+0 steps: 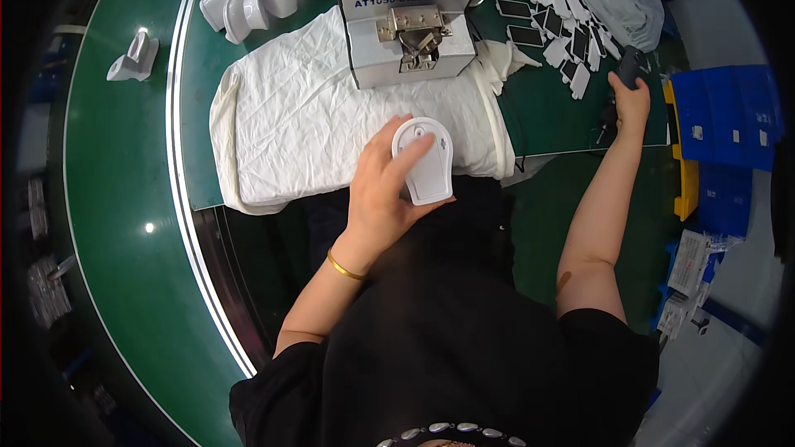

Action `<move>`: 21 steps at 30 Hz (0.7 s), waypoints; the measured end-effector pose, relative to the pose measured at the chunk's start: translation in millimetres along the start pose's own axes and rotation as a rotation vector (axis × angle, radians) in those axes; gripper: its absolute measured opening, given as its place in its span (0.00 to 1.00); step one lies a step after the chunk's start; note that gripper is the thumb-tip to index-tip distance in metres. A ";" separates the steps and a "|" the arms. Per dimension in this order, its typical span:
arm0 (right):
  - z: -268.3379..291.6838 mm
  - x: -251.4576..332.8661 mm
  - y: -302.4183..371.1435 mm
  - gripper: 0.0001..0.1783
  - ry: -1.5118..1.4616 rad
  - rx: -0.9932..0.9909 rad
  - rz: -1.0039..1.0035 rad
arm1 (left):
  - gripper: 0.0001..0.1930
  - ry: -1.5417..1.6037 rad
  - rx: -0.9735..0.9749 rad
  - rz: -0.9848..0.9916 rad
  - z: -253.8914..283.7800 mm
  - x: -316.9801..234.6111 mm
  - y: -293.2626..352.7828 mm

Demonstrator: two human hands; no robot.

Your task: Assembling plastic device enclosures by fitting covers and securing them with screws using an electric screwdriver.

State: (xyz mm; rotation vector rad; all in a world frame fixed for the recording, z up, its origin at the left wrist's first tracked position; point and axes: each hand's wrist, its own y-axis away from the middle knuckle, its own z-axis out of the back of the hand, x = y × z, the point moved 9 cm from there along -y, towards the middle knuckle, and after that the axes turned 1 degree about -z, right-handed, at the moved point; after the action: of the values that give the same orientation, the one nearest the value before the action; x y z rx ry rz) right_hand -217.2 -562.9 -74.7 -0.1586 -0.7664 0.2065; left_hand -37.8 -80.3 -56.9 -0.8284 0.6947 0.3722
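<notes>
White cover [424, 161] sits grasped in the left hand [383, 190]; right hand [629, 99] clenches a dark tool [631, 66]. Loosely pinched, the cover might slip onto the cloth [298, 124].

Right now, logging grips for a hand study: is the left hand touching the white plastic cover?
Touching. The head view shows the left hand wrapped around the white plastic cover, fingers curled over its edge, above the white cloth.

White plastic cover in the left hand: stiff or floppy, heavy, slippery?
The white plastic cover looks like a rigid moulded shell, so probably stiff. The left hand holds it alone with spread fingers, so it is likely light. Its smooth glossy face may be a bit slippery; flat-backed, it seems unlikely to roll on the white cloth.
</notes>
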 end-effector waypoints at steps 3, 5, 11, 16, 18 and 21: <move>7.3 -8.4 -6.4 0.43 0.191 -0.102 -0.022 | 0.42 -0.048 0.024 0.005 -1.5 1.2 4.4; -15.1 -27.0 -6.5 0.32 -0.436 0.270 -0.248 | 0.40 -0.057 0.013 0.008 0.3 2.9 6.5; 6.7 119.8 88.5 0.29 -1.687 0.912 -0.060 | 0.41 -0.116 0.040 -0.019 -0.7 3.3 2.7; 29.9 249.5 162.6 0.26 -1.744 0.958 0.347 | 0.41 -0.065 0.025 -0.019 -2.8 7.8 4.0; 22.0 292.1 193.1 0.24 -1.605 1.009 0.608 | 0.41 -0.059 0.026 -0.017 -2.6 9.7 6.2; 7.4 335.8 219.9 0.23 -1.285 0.713 0.690 | 0.42 -0.057 0.015 0.010 1.2 8.8 7.0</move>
State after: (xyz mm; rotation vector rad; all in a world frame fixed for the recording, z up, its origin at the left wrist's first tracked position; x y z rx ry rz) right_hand -14.7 -268.2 107.9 0.4586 -1.8331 1.2976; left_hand -34.8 -74.6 -66.2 -0.7973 0.6485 0.3978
